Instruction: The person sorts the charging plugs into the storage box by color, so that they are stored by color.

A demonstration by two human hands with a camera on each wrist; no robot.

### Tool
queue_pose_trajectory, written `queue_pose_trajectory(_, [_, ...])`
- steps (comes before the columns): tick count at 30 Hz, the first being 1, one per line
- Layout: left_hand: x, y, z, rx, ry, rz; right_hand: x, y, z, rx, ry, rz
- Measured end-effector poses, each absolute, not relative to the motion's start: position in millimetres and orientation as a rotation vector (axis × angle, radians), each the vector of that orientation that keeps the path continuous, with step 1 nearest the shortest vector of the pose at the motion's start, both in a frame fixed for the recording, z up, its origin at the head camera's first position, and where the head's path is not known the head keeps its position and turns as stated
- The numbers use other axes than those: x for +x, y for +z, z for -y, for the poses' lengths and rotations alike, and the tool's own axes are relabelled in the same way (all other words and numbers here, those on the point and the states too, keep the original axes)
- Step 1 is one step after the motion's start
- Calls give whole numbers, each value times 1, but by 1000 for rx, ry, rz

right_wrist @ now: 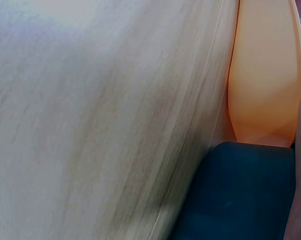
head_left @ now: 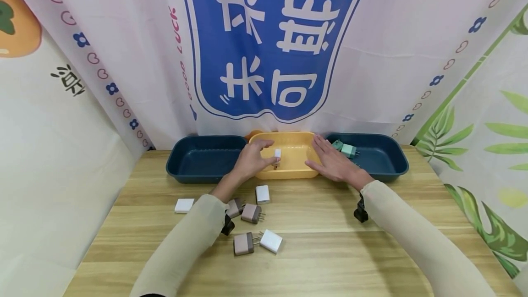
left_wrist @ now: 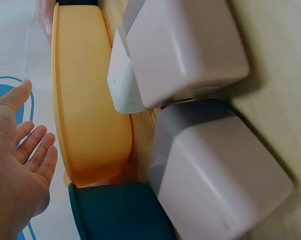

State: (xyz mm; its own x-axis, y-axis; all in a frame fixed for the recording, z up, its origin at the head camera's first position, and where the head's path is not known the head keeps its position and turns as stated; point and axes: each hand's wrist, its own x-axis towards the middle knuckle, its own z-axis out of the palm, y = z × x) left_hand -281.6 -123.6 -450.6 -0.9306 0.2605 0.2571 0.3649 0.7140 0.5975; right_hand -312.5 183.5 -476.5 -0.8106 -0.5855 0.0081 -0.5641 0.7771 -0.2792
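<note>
My left hand (head_left: 250,157) reaches over the left end of the yellow tray (head_left: 288,174), thumb and fingers spread apart. A white charger (head_left: 277,153) is in that tray, right by the thumb tip in the head view. The left wrist view shows the same hand (left_wrist: 20,155) with an unfilled palm and loosely bent fingers. My right hand (head_left: 336,162) lies with fingers extended across the tray's right end, overlapping the neighbouring dark blue tray (head_left: 385,175). Green chargers (head_left: 348,150) lie in that blue tray, partly hidden by the hand.
Another dark blue tray (head_left: 198,178) stands on the left. On the wooden table (head_left: 321,251) are a white charger (head_left: 262,194), a second one (head_left: 271,241), a white block (head_left: 184,205) and pinkish-brown chargers (head_left: 243,244), some beside the left forearm. A printed curtain (head_left: 371,81) hangs behind.
</note>
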Motion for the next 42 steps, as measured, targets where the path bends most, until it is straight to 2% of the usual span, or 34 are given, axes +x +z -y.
queue_pose_trajectory(20, [-237, -444, 142, -593, -1035, 2755, -312, -482, -184, -940, -373, -2893])
queue_pose_trajectory(42, [-190, -450, 152, -931, -1042, 2640, -312, -476, -184, -954, -369, -2915])
